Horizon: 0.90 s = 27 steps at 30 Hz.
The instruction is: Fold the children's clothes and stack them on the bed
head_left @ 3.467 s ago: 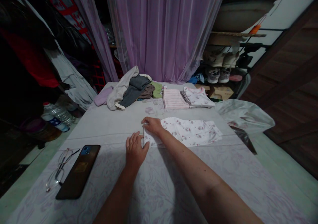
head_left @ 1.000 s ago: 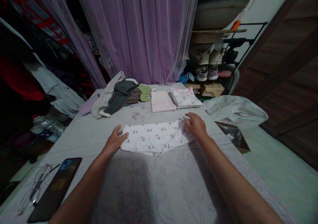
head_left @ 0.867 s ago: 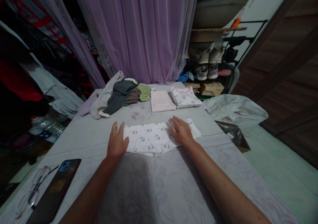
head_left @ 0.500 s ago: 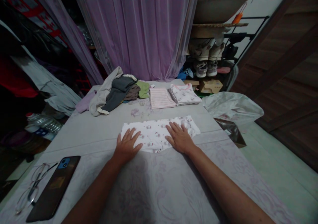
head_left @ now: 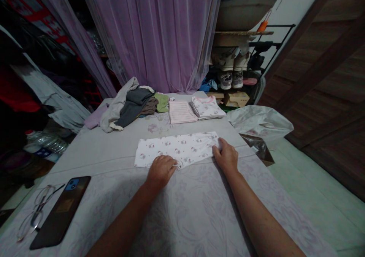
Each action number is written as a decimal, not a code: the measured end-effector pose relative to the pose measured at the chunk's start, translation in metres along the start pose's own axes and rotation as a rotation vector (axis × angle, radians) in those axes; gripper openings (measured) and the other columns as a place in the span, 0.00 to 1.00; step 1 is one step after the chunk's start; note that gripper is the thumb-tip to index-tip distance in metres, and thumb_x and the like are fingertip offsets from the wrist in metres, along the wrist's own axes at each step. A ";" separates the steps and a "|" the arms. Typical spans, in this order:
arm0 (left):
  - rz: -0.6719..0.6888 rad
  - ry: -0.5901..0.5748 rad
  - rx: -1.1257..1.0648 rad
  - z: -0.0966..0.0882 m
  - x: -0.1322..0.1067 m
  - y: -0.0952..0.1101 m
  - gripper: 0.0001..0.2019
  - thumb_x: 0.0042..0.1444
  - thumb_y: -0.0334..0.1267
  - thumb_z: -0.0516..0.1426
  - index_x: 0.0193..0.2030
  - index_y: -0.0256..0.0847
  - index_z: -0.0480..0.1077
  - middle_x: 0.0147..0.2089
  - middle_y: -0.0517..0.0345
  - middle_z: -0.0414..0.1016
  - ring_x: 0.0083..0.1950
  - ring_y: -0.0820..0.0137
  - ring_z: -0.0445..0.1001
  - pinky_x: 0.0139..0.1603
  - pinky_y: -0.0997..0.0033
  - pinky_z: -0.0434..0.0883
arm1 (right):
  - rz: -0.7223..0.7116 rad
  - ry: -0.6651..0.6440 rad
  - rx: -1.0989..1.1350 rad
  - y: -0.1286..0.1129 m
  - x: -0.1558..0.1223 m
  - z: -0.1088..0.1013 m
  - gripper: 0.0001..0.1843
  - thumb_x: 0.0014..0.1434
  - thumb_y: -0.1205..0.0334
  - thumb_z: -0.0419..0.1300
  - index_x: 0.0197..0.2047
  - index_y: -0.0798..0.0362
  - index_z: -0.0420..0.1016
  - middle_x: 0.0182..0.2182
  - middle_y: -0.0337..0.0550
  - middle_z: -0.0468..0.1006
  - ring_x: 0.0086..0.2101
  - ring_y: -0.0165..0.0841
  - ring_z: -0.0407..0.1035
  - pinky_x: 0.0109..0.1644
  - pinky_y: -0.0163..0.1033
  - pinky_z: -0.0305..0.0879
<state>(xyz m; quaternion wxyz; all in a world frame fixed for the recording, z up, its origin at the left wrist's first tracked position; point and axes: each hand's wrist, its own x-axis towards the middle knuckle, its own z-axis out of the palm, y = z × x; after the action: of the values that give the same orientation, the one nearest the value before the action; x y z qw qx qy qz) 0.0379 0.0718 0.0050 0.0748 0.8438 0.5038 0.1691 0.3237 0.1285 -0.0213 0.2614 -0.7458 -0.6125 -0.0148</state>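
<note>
A white pair of children's pants (head_left: 171, 145) with a small cartoon print lies folded lengthwise into a long strip across the bed-like surface. My left hand (head_left: 162, 170) is closed over the near edge of the pants, its fingers curled at a small bunched spot. At the right end, my right hand (head_left: 227, 155) pinches the pants between thumb and fingers. Behind them lie a folded pink-striped garment (head_left: 182, 111) and, to its right, a neat stack of folded printed clothes (head_left: 207, 108).
A loose heap of clothes (head_left: 134, 105) lies at the back left. Glasses (head_left: 37, 213) and a dark phone (head_left: 61, 213) rest at the near left. Beyond the right edge are a clear plastic bag (head_left: 259, 120) and a shoe rack (head_left: 234, 63). A purple curtain (head_left: 154, 36) hangs behind.
Both hands have gone from lying flat on the pants to gripping them. My left hand moved right to the near edge, my right hand to the right end, where the cloth is now smoother.
</note>
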 end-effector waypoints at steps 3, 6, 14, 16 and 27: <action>0.008 0.026 0.019 0.002 0.002 -0.003 0.06 0.62 0.37 0.56 0.40 0.44 0.74 0.40 0.57 0.78 0.43 0.65 0.73 0.47 0.62 0.67 | -0.030 -0.004 0.015 0.001 0.000 0.000 0.22 0.62 0.58 0.52 0.57 0.54 0.70 0.48 0.52 0.77 0.48 0.43 0.68 0.52 0.46 0.60; 0.060 0.098 0.007 0.005 -0.006 -0.009 0.08 0.63 0.37 0.54 0.36 0.42 0.74 0.37 0.56 0.77 0.40 0.66 0.72 0.44 0.64 0.67 | -0.016 -0.018 -0.003 -0.001 0.001 0.001 0.21 0.61 0.61 0.52 0.56 0.52 0.72 0.48 0.51 0.77 0.48 0.43 0.67 0.51 0.45 0.59; 0.101 0.168 -0.043 0.005 -0.018 -0.011 0.07 0.62 0.37 0.54 0.39 0.43 0.74 0.41 0.55 0.78 0.44 0.65 0.73 0.46 0.64 0.68 | -0.034 0.054 0.050 0.000 0.000 0.006 0.20 0.59 0.63 0.52 0.54 0.52 0.73 0.51 0.52 0.74 0.51 0.44 0.65 0.53 0.49 0.58; 0.092 0.172 -0.024 0.006 -0.016 -0.006 0.09 0.62 0.37 0.54 0.45 0.43 0.74 0.43 0.53 0.78 0.46 0.65 0.73 0.48 0.63 0.68 | -0.094 0.101 0.051 -0.002 -0.001 0.004 0.21 0.59 0.62 0.53 0.54 0.53 0.73 0.56 0.55 0.71 0.55 0.46 0.63 0.56 0.52 0.57; 0.081 0.119 -0.072 0.013 -0.001 0.008 0.09 0.64 0.37 0.52 0.41 0.43 0.75 0.41 0.55 0.77 0.44 0.65 0.71 0.48 0.63 0.66 | -0.717 -0.262 0.274 -0.088 0.029 0.027 0.17 0.62 0.64 0.54 0.53 0.51 0.76 0.53 0.47 0.77 0.52 0.36 0.70 0.59 0.43 0.63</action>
<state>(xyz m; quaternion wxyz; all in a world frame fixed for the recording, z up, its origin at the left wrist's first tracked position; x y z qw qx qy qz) 0.0487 0.0675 -0.0048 0.0680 0.8486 0.4667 0.2397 0.2420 0.1758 -0.0018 0.2564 -0.4386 -0.8583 0.0718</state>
